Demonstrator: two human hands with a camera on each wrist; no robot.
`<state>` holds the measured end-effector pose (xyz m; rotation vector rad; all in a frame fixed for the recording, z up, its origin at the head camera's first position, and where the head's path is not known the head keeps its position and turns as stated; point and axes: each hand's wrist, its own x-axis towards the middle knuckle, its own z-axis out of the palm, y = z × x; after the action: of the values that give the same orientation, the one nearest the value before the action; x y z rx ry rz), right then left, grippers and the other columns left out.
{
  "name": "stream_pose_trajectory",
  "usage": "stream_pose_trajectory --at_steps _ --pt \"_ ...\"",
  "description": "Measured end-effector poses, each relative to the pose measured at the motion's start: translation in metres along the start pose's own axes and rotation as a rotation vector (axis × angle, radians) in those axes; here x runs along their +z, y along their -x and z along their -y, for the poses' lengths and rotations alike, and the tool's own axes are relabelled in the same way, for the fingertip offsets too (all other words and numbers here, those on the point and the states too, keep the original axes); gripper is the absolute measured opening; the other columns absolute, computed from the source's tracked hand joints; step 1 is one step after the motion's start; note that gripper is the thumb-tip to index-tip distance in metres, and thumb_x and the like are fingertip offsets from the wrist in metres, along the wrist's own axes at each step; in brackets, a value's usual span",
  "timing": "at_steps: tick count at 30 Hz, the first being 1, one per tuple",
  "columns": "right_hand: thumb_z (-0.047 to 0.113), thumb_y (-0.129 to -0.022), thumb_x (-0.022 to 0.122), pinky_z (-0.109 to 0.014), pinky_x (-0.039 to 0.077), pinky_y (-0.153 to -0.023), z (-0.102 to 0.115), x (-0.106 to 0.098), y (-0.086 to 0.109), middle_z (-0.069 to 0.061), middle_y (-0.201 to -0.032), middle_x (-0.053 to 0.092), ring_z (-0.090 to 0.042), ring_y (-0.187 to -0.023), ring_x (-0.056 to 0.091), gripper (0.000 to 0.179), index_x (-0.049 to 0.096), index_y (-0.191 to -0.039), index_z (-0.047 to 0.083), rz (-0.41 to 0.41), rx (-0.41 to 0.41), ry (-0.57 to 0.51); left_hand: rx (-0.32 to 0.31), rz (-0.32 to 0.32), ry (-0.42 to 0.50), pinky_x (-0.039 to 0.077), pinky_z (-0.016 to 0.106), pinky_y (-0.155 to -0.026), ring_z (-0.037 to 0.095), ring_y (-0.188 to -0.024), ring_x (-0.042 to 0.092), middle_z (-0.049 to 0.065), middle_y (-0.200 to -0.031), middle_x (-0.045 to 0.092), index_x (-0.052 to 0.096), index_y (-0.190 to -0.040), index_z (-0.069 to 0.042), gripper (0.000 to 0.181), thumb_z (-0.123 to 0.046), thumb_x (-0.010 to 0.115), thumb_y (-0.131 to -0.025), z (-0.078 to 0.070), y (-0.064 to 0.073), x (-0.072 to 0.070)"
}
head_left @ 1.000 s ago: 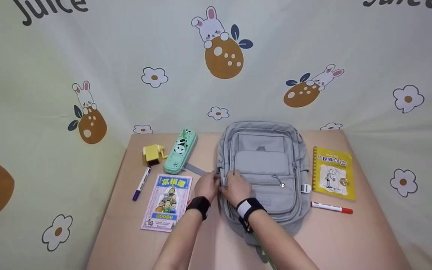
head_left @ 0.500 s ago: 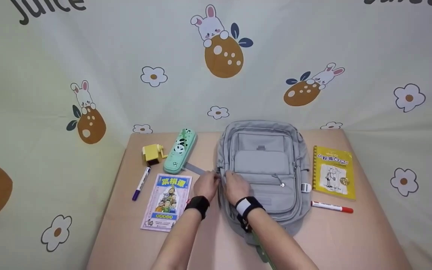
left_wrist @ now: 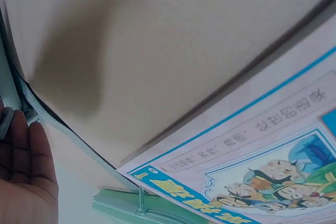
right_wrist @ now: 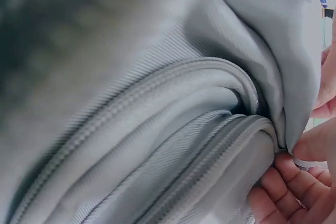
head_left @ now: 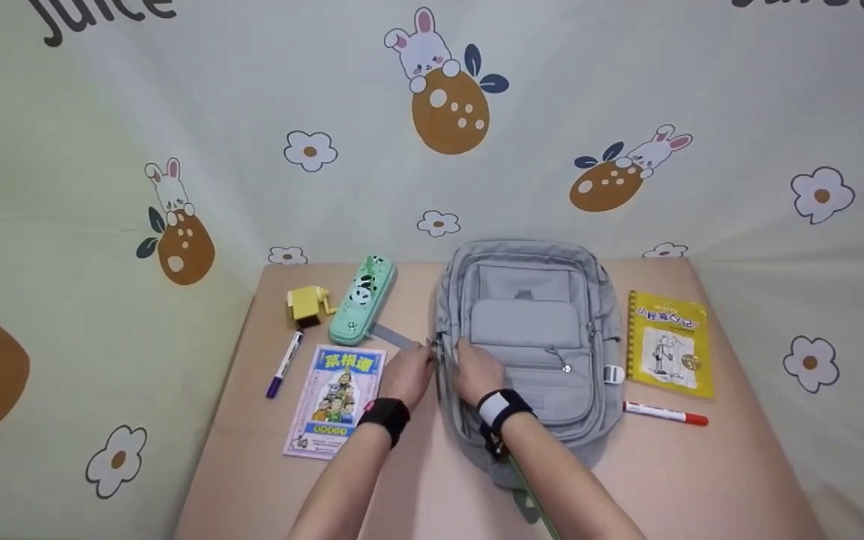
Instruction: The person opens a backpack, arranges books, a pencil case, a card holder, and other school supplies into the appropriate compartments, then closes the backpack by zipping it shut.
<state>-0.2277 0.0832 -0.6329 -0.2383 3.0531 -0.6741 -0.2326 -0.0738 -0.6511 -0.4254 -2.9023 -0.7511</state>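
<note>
A grey backpack (head_left: pixel 529 322) lies front up on the table. My right hand (head_left: pixel 479 371) is at its left side; in the right wrist view the thumb and curled fingers (right_wrist: pixel 283 182) pinch the bag's side edge beside a zipper. My left hand (head_left: pixel 406 371) is just left of the bag, fingertips at the inner end of a grey side strap (head_left: pixel 394 337). In the left wrist view, a small grey loop (left_wrist: pixel 6 123) lies against its curled fingers (left_wrist: pixel 39 150). What exactly the left fingertips grip is hidden in the head view.
Left of the bag are a mint panda pencil case (head_left: pixel 361 300), a yellow sharpener (head_left: pixel 306 306), a purple-capped marker (head_left: pixel 284 365) and a pink-bordered book (head_left: pixel 334 401). A yellow spiral notebook (head_left: pixel 670 345) and red-capped marker (head_left: pixel 665 413) lie on the right.
My left hand has shifted slightly left and toward me, its wrist now over more of the pink-bordered book. My right hand stays at the bag's left side, its fingers moved only slightly.
</note>
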Motion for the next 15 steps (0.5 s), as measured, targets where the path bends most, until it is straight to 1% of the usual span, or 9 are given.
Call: stream_pose_trajectory --at_steps 4,9,12,15 --pt "0.012 -0.094 0.067 -0.048 0.055 -0.066 0.002 -0.002 0.001 -0.014 -0.090 0.069 -0.033 -0.081 0.068 0.024 0.060 -0.116 0.006 0.014 0.011 -0.018 0.050 0.036 0.012 0.054 0.045 -0.072 0.030 -0.082 0.069 0.006 -0.090 0.071 0.074 -0.096 -0.012 0.005 -0.013 0.069 -0.096 0.000 0.008 -0.008" --pt "0.011 -0.095 0.066 -0.046 0.055 -0.063 0.004 -0.005 0.002 -0.012 -0.085 0.068 -0.031 -0.074 0.067 0.026 0.060 -0.119 0.006 0.028 0.022 -0.009 0.110 0.060 -0.014 0.054 0.044 -0.076 0.028 -0.085 0.068 0.006 -0.089 0.070 0.073 -0.091 -0.011 0.005 -0.013 0.070 -0.095 0.003 0.019 -0.016" --pt "0.012 -0.096 0.066 -0.046 0.055 -0.063 0.005 -0.006 0.001 -0.012 -0.084 0.068 -0.031 -0.073 0.067 0.024 0.060 -0.118 0.007 0.029 0.028 -0.003 0.123 0.072 -0.003 0.054 0.044 -0.076 0.028 -0.084 0.068 0.006 -0.089 0.070 0.073 -0.092 -0.009 0.005 -0.012 0.070 -0.094 0.004 0.022 -0.017" --pt "0.013 -0.096 0.067 -0.045 0.055 -0.064 0.005 -0.007 0.000 -0.012 -0.086 0.069 -0.030 -0.075 0.068 0.023 0.061 -0.117 0.008 0.038 0.037 -0.009 0.101 0.082 0.032 0.054 0.043 -0.076 0.027 -0.084 0.067 0.006 -0.089 0.069 0.072 -0.094 -0.008 0.003 -0.011 0.071 -0.093 0.005 0.020 -0.014"
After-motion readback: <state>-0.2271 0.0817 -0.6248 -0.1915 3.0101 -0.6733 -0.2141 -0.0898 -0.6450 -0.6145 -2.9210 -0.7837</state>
